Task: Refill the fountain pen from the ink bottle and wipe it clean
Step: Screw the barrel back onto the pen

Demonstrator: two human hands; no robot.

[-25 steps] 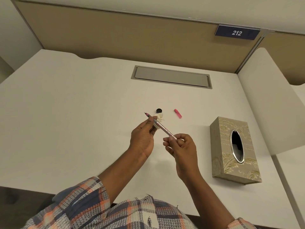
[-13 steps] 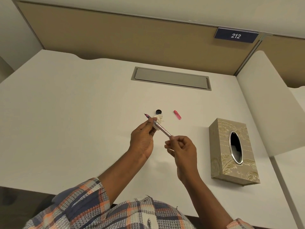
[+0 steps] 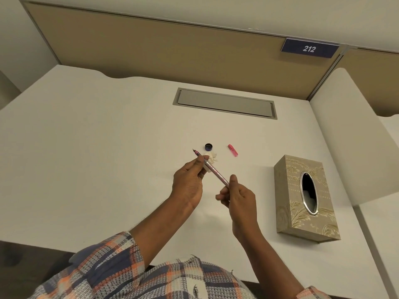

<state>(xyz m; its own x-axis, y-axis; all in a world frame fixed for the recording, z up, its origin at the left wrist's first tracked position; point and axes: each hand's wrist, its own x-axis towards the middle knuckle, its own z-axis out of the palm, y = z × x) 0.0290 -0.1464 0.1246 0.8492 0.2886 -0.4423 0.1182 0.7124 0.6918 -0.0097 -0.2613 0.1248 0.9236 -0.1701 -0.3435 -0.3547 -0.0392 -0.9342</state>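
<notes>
While my left hand [image 3: 189, 184] pinches the fountain pen [image 3: 213, 170] just behind its nib, my right hand [image 3: 239, 197] curls its fingers [image 3: 222, 196] round the pen's rear end, thumb raised beside the barrel. The pen hangs above the table [image 3: 97, 147], slanting from my right hand up and away to the left, nib outermost. A crumpled white tissue [image 3: 211, 158] is bunched against the barrel at my left fingertips; how much of it I grip I cannot tell. Just beyond it on the table sits a small dark round piece [image 3: 208, 146] — bottle or bottle cap, I cannot tell which. A pink cap [image 3: 233, 150] lies near it to the right. A patterned tissue box [image 3: 306, 197] lies well off to my right, and a grey hatch [image 3: 224, 103] is set into the table farther back.
</notes>
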